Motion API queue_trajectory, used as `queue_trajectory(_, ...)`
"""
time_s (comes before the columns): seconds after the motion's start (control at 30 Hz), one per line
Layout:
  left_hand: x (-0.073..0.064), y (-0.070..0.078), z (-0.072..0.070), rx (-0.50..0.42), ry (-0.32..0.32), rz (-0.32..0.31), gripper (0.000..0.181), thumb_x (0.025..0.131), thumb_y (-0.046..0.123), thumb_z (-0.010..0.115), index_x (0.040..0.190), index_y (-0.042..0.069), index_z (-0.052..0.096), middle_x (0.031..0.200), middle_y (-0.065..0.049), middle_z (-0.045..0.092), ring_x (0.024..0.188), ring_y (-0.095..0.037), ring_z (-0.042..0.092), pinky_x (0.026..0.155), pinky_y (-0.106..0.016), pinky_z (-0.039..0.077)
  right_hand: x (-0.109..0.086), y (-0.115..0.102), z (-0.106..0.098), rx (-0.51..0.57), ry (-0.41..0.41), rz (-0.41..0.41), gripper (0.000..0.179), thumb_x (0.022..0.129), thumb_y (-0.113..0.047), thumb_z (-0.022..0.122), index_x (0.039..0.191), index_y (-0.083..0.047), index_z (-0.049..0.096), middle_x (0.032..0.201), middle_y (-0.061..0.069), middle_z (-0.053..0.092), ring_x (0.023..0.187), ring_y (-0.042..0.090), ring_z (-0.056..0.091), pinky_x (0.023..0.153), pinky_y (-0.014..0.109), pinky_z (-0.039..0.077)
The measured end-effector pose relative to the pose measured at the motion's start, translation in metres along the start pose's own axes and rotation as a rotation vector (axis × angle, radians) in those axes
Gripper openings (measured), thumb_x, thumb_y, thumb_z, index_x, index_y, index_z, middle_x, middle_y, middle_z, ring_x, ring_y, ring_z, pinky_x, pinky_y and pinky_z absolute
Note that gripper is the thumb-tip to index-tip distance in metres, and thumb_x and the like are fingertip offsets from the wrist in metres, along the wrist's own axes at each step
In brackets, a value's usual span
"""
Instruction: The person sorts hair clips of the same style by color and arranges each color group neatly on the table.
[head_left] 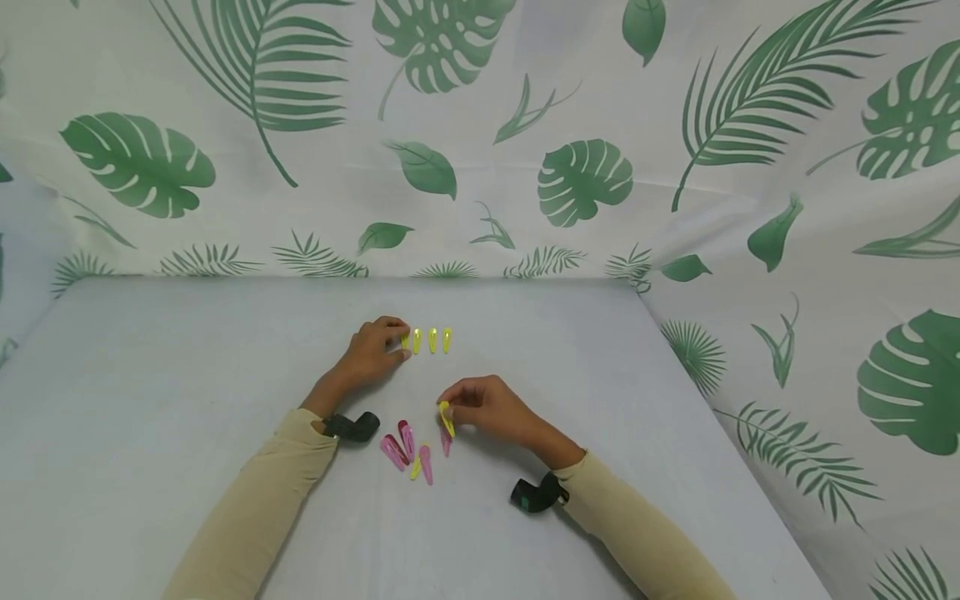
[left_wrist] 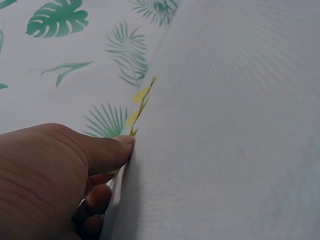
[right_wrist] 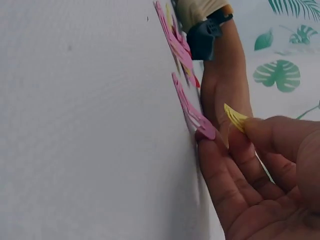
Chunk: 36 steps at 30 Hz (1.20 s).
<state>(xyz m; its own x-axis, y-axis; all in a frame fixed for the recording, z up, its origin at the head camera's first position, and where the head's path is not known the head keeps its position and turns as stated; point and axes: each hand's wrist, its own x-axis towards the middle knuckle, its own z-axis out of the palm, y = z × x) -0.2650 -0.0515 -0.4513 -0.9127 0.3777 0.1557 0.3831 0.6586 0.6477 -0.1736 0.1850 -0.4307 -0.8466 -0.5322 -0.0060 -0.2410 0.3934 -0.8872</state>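
Note:
Yellow snap hair clips stand side by side in a short row [head_left: 432,340] toward the back of the table. At its left end my left hand [head_left: 371,354] pinches the leftmost yellow hair clip [head_left: 405,341] between thumb and fingers, covering part of it. My right hand [head_left: 491,408] holds another yellow hair clip [right_wrist: 235,119] between thumb and finger, lifted off the table. Just below that hand lies a pink hair clip [right_wrist: 192,110], one fingertip at its wide end. Left of it is a loose group of pink hair clips [head_left: 426,463], with a yellow one [head_left: 416,469] and dark red parts among them.
The white table [head_left: 187,400] meets a leaf-printed cloth [head_left: 480,167] at its back and right side. Black wrist cameras [head_left: 352,427] are strapped to both forearms, close over the table. The left forearm reaches in beside the loose hair clips.

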Motion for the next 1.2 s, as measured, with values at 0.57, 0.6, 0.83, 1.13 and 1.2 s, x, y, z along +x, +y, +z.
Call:
queue_trajectory(0.57,-0.002,-0.001,-0.001,-0.011,0.002,0.0,0.046,0.09,0.013,0.069,0.131,-0.003,0.058,0.134,-0.017,0.053,0.109,-0.031,0.052,0.092,-0.048,0.038,0.01,0.018,-0.016,0.178,0.099,0.123,0.015,0.093,-0.003,0.063,0.105,0.004,0.069,0.093,0.012,0.071,0.084,0.021,0.069,0.074,0.034,0.056)
queue_trajectory(0.6,-0.002,-0.001,0.0,-0.009,0.001,0.0,0.046,0.09,0.013,0.069,0.131,-0.003,0.058,0.134,-0.017,0.053,0.109,-0.031,0.052,0.093,-0.048,0.038,0.011,0.019,-0.018,0.174,0.112,0.128,0.015,0.093,-0.003,0.062,0.105,0.003,0.069,0.094,0.011,0.071,0.085,0.02,0.069,0.074,0.033,0.055)
queue_trajectory(0.83,-0.001,-0.003,0.001,-0.004,-0.003,0.005,0.046,0.09,0.013,0.069,0.132,-0.003,0.058,0.135,-0.017,0.052,0.109,-0.031,0.052,0.093,-0.048,0.038,0.019,0.027,-0.031,0.217,0.179,0.147,0.019,0.092,-0.001,0.063,0.109,0.007,0.066,0.096,0.014,0.07,0.085,0.022,0.07,0.074,0.034,0.056)
queue_trajectory(1.13,0.0,-0.005,0.002,-0.013,0.0,0.015,0.046,0.09,0.013,0.069,0.131,-0.003,0.058,0.135,-0.017,0.052,0.108,-0.031,0.052,0.092,-0.049,0.038,0.036,0.029,-0.043,0.218,0.262,0.14,0.024,0.091,0.0,0.064,0.115,0.006,0.066,0.101,0.017,0.068,0.079,0.022,0.068,0.072,0.036,0.056)
queue_trajectory(1.2,0.001,-0.005,0.002,-0.014,0.0,0.013,0.046,0.09,0.014,0.069,0.131,-0.003,0.058,0.135,-0.017,0.052,0.107,-0.031,0.052,0.092,-0.048,0.038,0.04,0.029,-0.043,0.206,0.273,0.144,0.022,0.091,-0.001,0.064,0.112,0.006,0.066,0.099,0.016,0.069,0.079,0.021,0.068,0.072,0.036,0.056)
